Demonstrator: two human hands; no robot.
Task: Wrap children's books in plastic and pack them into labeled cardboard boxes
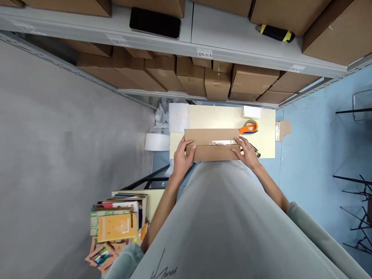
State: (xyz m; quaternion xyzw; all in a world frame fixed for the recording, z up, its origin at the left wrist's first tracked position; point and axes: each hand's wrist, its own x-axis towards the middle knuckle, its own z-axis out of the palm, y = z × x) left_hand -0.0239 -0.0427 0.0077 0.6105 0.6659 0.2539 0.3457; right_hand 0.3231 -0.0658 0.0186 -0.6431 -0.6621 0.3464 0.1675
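A long cardboard box (212,152) lies across the near edge of the pale yellow table (215,116), close to my body. Shiny clear tape covers part of its middle seam toward the right. My left hand (183,157) grips the box's left end, thumb on the near flap and fingers at the far one. At the right end, my right hand (247,152) holds the box the same way, its fingertips on the top by the tape. Just beyond that hand sits an orange tape dispenser (248,127). A black and yellow cutter (255,151) lies partly hidden beside the right hand.
A white box (251,112) stands at the table's back right. White rolled wrap (157,142) is at the left. Overhead, a metal shelf (221,42) carries cardboard boxes, a dark phone (155,22) and a utility knife (276,33). Books (117,227) are piled lower left.
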